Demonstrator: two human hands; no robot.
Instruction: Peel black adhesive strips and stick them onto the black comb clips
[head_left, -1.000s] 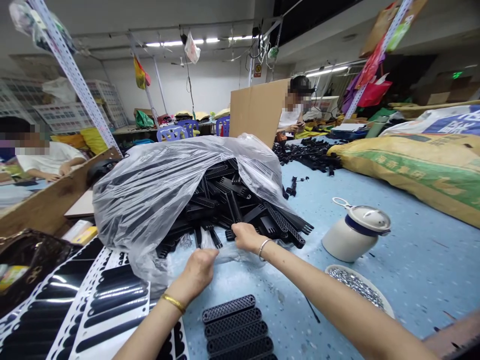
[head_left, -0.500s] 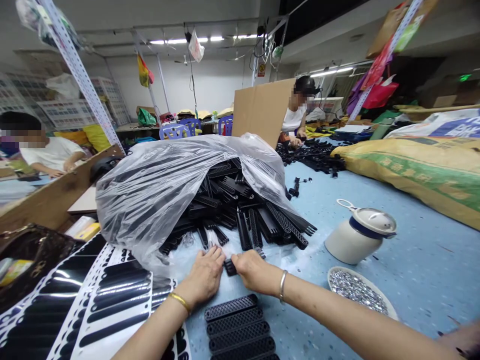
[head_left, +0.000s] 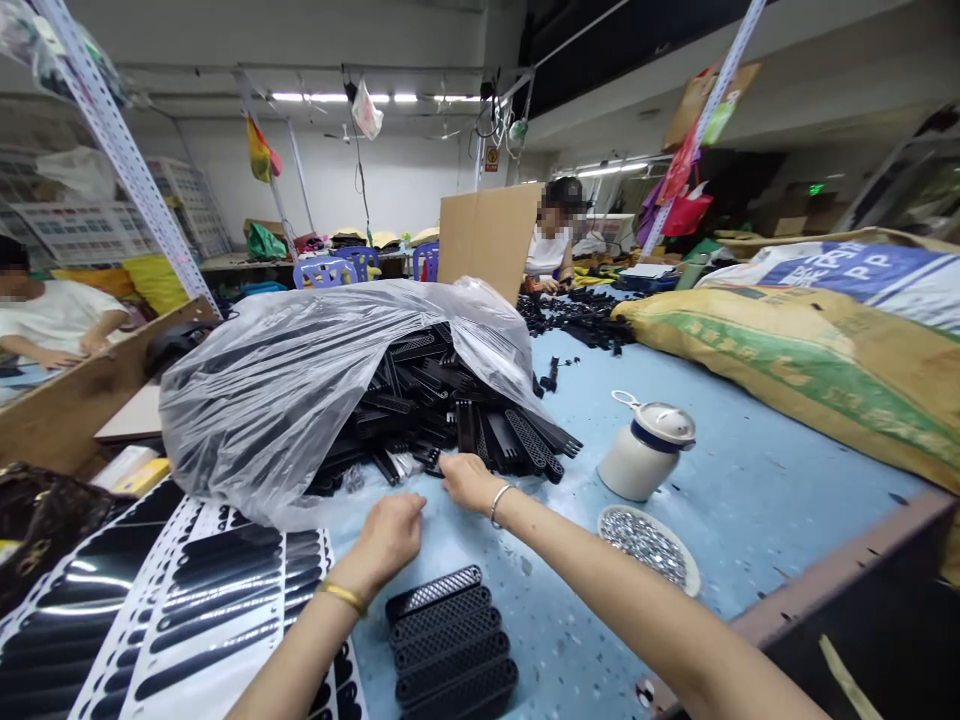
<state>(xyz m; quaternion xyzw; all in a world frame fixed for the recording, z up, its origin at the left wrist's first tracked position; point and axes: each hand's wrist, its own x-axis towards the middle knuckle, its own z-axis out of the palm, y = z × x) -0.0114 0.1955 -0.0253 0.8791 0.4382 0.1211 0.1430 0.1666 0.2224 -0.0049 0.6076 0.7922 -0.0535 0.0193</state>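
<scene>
Black slotted plastic pieces (head_left: 420, 390) spill from a clear plastic bag (head_left: 262, 400). My right hand (head_left: 469, 483) is closed at the front edge of this pile, its fingers on the end of a black piece (head_left: 429, 456). Nearer to me, my left hand (head_left: 396, 528) is curled over the blue table, fingers pressed together; whatever may be in them is hidden. The two hands are apart. Below them a row of black textured strips (head_left: 454, 640) lies side by side on the table (head_left: 559, 610).
A white lidded jar (head_left: 641, 455) and a dish of small shiny parts (head_left: 649, 545) stand at the right. Sheets of black strips (head_left: 217, 600) lie at the left. Yellow sacks (head_left: 810, 350) lie at the far right. Co-workers sit behind a cardboard sheet (head_left: 484, 235) and at far left.
The view has shifted right. My right hand has moved forward to the pile, away from my left hand. The black piece between the hands is no longer seen there, and another strip lies atop the row.
</scene>
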